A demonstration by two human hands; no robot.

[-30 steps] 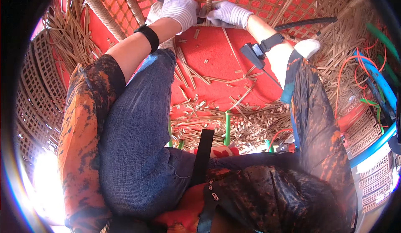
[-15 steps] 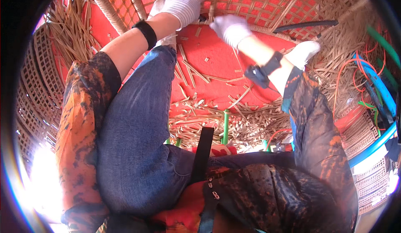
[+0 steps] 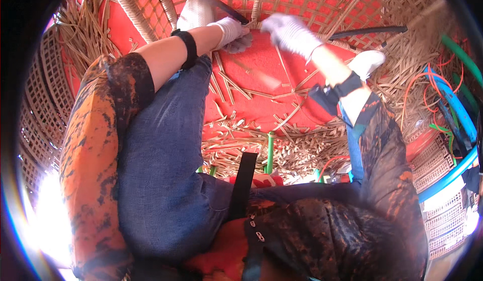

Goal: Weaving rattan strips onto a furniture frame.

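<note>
A wicker piece [image 3: 307,4] with an open lattice, cord-wrapped rods and dark bars stretches across the top. My left hand [image 3: 234,35], in a white and grey striped glove, is at its lower edge beside the end of a dark bar [image 3: 216,4]. The fingers are bent and closed at this edge; their tips are partly hidden. Just to the right, my right hand [image 3: 291,34] in the same kind of glove is near the edge, its fingers smeared by motion. Below it, a thin strand [image 3: 286,69] hangs over the red cloth [image 3: 236,115].
Loose cane strips [image 3: 302,152] litter the red cloth and pile up at the right. A green post [image 3: 270,152] stands between my legs. Blue tubing [image 3: 455,104] and orange cord lie at the right. Woven panels [image 3: 48,99] stand at the left. My white shoes flank the wicker piece.
My left hand has dropped from above the wicker edge to beneath it and turned, uncovering my left shoe and the dark bar. My right hand has shifted slightly right.
</note>
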